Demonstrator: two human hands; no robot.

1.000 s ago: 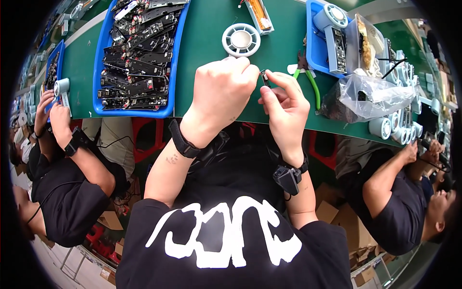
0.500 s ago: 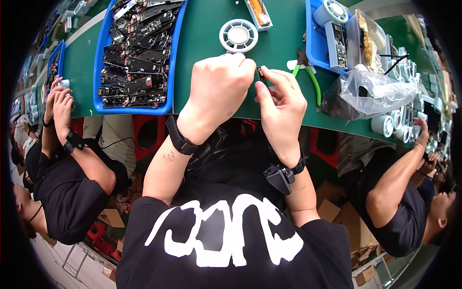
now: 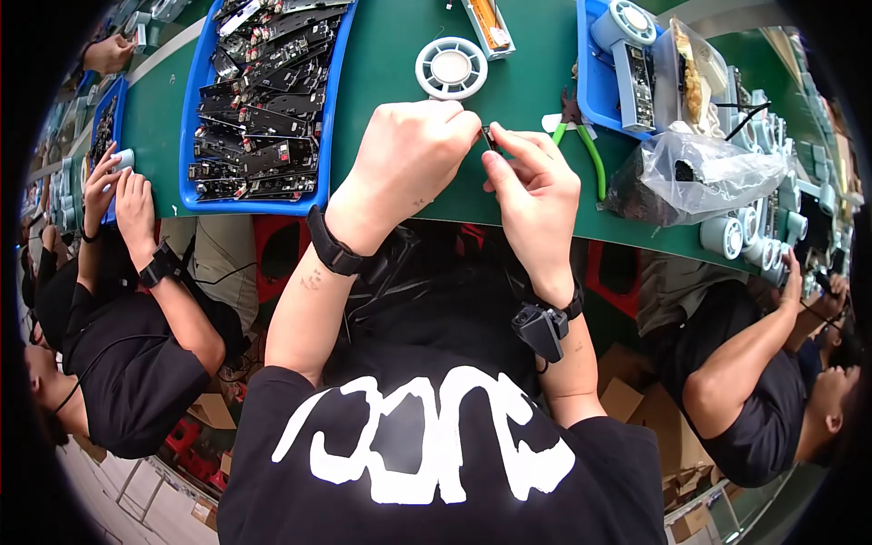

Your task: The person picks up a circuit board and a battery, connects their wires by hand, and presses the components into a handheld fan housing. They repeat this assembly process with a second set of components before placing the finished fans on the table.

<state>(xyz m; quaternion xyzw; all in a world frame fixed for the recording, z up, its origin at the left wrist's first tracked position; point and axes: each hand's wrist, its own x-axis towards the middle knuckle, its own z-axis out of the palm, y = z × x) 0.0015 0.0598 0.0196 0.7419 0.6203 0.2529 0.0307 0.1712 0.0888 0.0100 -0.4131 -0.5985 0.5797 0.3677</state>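
Note:
My left hand [image 3: 404, 168] is closed, its back turned up, just above the near edge of the green table. Its fingertips and whatever they hold are hidden. Close beside it, my right hand [image 3: 538, 195] pinches a small dark circuit board [image 3: 491, 138] between thumb and fingers. The board points toward my left knuckles. Past my left hand lies a pale round fan head [image 3: 451, 68] with a spoked rim. Behind that is a pale narrow housing [image 3: 490, 29] with an orange cell inside.
A blue tray [image 3: 329, 118] full of black circuit boards stands at left. Green-handled cutters [image 3: 590, 156] lie at right, near a second blue tray [image 3: 595, 100] and a clear plastic bag [image 3: 704, 177]. Co-workers sit on both sides, with more fan parts [image 3: 722, 236] at right.
Both my hands stay nearly in place; the right wrist has turned slightly and the small board has shifted a little. The co-workers' hands on both sides have moved.

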